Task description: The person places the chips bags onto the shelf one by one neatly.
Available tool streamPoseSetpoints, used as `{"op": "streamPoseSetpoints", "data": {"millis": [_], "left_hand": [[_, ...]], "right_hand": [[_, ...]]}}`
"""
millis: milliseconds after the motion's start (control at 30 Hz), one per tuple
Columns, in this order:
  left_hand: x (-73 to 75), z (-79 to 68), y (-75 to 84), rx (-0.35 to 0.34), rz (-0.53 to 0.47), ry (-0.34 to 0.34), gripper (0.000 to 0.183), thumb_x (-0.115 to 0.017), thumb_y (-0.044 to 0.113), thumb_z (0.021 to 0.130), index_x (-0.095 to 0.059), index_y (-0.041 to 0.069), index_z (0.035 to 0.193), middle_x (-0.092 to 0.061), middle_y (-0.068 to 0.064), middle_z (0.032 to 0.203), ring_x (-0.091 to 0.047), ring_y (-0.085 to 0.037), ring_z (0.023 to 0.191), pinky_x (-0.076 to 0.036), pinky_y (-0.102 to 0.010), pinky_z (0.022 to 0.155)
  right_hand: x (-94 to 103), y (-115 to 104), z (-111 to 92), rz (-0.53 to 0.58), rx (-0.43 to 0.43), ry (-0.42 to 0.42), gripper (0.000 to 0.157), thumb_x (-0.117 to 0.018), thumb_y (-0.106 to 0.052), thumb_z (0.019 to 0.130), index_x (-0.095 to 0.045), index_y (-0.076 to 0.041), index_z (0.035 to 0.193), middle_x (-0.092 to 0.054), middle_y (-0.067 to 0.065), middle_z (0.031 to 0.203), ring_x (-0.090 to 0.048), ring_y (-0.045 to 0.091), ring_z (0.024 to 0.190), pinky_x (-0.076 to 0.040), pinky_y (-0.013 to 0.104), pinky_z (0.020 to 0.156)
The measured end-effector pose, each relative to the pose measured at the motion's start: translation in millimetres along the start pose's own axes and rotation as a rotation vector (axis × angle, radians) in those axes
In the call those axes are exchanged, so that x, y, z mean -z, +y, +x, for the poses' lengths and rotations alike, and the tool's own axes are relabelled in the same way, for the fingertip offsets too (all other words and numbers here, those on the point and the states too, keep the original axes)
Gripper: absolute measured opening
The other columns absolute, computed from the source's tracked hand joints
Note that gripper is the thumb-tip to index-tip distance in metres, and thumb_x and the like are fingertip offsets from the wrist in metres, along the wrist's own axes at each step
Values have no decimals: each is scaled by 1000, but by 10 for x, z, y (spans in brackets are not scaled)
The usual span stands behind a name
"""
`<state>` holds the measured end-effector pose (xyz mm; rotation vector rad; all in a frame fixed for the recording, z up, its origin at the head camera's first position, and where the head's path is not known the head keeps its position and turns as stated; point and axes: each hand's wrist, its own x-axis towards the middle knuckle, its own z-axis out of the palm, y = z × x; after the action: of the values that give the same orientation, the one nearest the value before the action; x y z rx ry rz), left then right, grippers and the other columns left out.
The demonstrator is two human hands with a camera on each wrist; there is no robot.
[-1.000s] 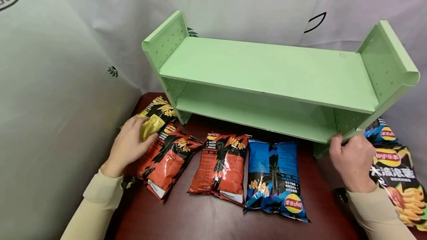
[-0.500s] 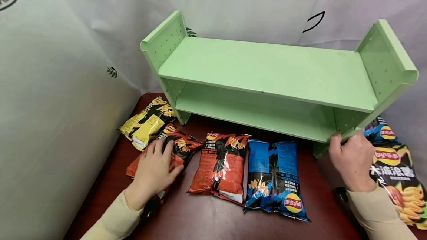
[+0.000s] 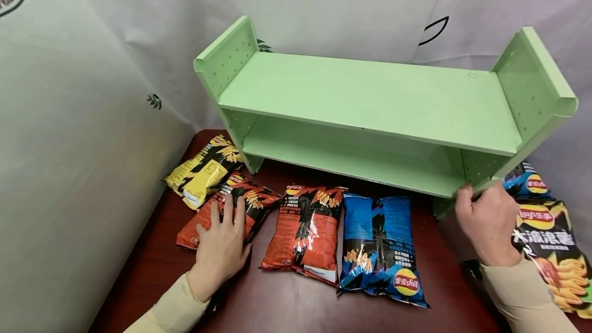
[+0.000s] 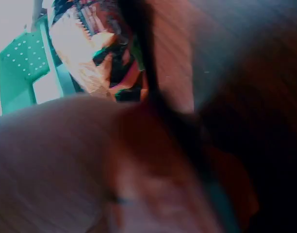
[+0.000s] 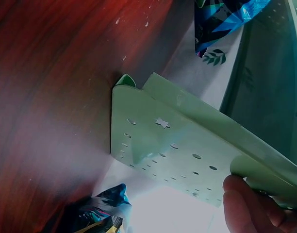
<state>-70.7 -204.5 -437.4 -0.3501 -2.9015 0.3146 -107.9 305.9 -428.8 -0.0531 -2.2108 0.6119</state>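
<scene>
My left hand (image 3: 219,253) lies over the leftmost red chip bag (image 3: 191,233), fingers straight and spread; it hides the bag's lower right part. The left wrist view is blurred, with a shiny patterned bag (image 4: 105,53) near its top. My right hand (image 3: 490,222) grips the lower front edge of the right side panel of a light green metal shelf (image 3: 370,96). In the right wrist view, curled fingers (image 5: 245,204) hold that perforated panel (image 5: 177,145), which slants up from the table.
Beside the left red bag lie a yellow chip bag (image 3: 203,173), another red bag (image 3: 302,235) and a blue bag (image 3: 379,251) on the dark red table (image 3: 296,307). At right are a blue bag (image 3: 527,181) and a black-and-yellow bag (image 3: 550,251). White curtains (image 3: 92,143) enclose the table.
My left hand has moved right and toward me, from the yellow bag onto the red one, and its fingers have spread. The right hand and shelf have stayed put.
</scene>
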Motion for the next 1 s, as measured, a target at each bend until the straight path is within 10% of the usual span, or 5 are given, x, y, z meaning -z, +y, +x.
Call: {"op": "streamPoseSetpoints", "data": {"millis": [400,1000], "left_hand": [[6,66,-68,-32,-94,99,88,-77,20,78,-40,-4,154,-50,-32,148,-58,-56,121,-58,-60,57],[219,185,-322,-16,-346,-5,92,-77,14,77,-34,2,158,-54,-26,144,-66,-48,104,-58,-60,71]], "right_hand": [[6,-5,1,0,-3,-1,25,-49,-19,90,-47,2,75,-46,24,64,-40,42,47,-17,36,45],[1,-4,3,6,25,13,26,-48,-18,91,-47,3,76,-48,28,66,-42,46,47,-18,39,44]]}}
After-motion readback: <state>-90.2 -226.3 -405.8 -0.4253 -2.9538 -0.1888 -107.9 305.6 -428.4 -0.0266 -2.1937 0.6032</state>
